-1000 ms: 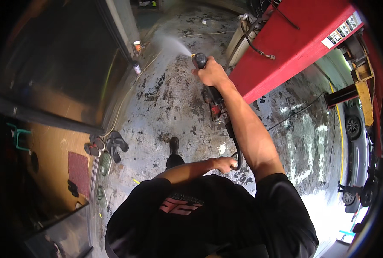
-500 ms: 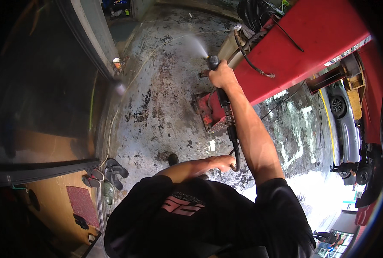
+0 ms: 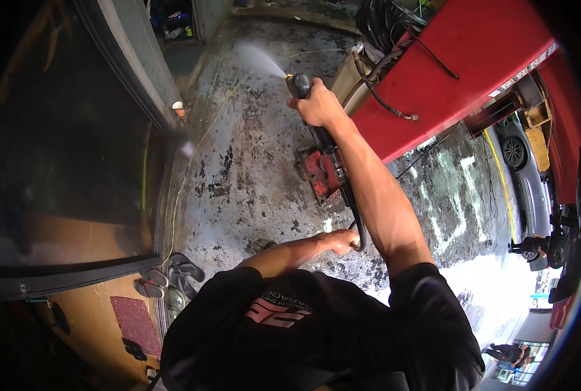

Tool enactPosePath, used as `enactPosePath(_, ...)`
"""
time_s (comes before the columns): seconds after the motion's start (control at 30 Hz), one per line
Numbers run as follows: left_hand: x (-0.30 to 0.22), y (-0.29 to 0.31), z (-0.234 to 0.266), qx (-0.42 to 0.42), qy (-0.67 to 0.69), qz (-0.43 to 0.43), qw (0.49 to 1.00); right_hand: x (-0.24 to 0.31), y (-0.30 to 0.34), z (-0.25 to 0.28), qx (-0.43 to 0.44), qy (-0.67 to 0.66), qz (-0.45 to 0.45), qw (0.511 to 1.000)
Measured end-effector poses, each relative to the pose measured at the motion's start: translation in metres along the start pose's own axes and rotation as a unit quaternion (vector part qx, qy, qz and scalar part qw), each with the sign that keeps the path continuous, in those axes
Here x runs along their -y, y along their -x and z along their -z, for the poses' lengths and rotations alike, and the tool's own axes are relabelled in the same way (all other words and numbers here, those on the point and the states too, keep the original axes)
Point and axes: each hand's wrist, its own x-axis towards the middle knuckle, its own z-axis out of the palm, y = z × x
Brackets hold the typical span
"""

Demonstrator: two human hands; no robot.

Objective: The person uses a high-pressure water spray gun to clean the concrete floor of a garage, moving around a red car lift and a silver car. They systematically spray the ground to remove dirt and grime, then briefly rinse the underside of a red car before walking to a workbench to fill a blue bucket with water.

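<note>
My right hand (image 3: 321, 104), arm stretched forward, is closed around a black spray gun (image 3: 301, 85). A white fan of spray (image 3: 261, 60) leaves its brass-coloured nozzle toward the far left, over the worn grey floor (image 3: 238, 143). From the gun's rear end a black hose (image 3: 359, 228) runs back beneath my right forearm and bends toward my body. My left hand (image 3: 344, 242) is closed on the hose at that bend, low in front of my chest. The fingertips of that hand are partly hidden.
A red lift post (image 3: 447, 72) slants across the right, its bolted base (image 3: 318, 179) beside the gun. A dark glass door (image 3: 69, 143) stands at left, with slippers (image 3: 185, 267) by its sill. A paper cup (image 3: 178, 107) sits near the wall. A silver car (image 3: 528, 176) is far right.
My right hand and the gun have moved forward and left, and the spray now reaches further to the far left. My left hand keeps its hold on the hose, nearly in place.
</note>
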Motion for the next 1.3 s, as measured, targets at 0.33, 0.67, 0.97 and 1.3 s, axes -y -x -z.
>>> enactPosePath(0.33,-0.002,-0.01,0.005,-0.044,-0.054,-0.022,0.997,0.015,-0.012,-0.01,0.013,-0.004,0.045,0.999)
enactPosePath(0.67,0.0,-0.005,0.02,-0.054,-0.02,0.02,0.998,0.032,-0.025,-0.001,0.011,-0.001,0.043,0.999)
enactPosePath(0.97,0.01,-0.003,0.027,-0.044,-0.056,-0.025,0.997,0.011,-0.046,0.006,-0.04,0.012,-0.003,0.999)
enactPosePath(1.3,0.028,-0.01,-0.025,0.036,-0.051,-0.018,0.998,-0.064,-0.002,0.013,-0.032,-0.044,-0.042,0.998)
